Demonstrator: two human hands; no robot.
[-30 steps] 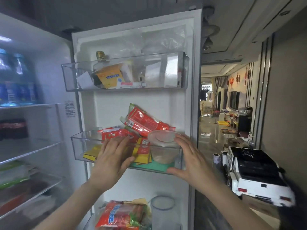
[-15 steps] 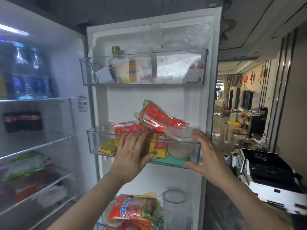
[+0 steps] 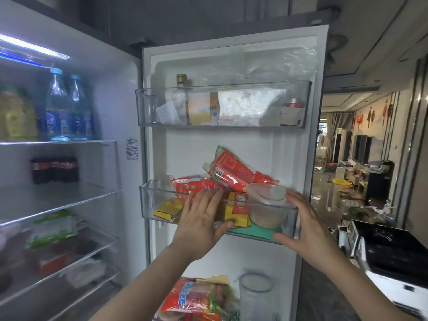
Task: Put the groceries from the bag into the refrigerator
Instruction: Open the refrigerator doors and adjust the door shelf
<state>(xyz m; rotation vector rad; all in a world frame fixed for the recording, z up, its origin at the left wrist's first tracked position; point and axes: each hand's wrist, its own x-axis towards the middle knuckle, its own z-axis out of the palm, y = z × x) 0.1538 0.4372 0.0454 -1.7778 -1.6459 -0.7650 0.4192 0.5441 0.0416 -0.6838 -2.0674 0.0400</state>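
The refrigerator door stands open in front of me. Its middle door bin point(image 3: 150, 200) holds red snack packets point(image 3: 234, 172), yellow sachets point(image 3: 166, 208) and a clear lidded tub point(image 3: 266, 205) at its right end. My left hand point(image 3: 199, 221) lies flat against the bin's front, fingers straight up and thumb along the bottom edge. My right hand point(image 3: 305, 225) spans the bin's right corner, fingertips at the rim beside the tub and thumb under the base. Neither hand holds a grocery item. No bag is in view.
The upper door bin point(image 3: 143, 105) holds a bottle, a carton and bags. Below are a sausage pack point(image 3: 192, 295) and a clear jar point(image 3: 254, 290). The shelves on the left carry water bottles point(image 3: 67, 112), cola point(image 3: 54, 169) and packets. A white toy car point(image 3: 393, 262) stands at the right.
My view has swung left, showing more of the fridge shelves. Both hands stay on the middle door bin in nearly the same places.
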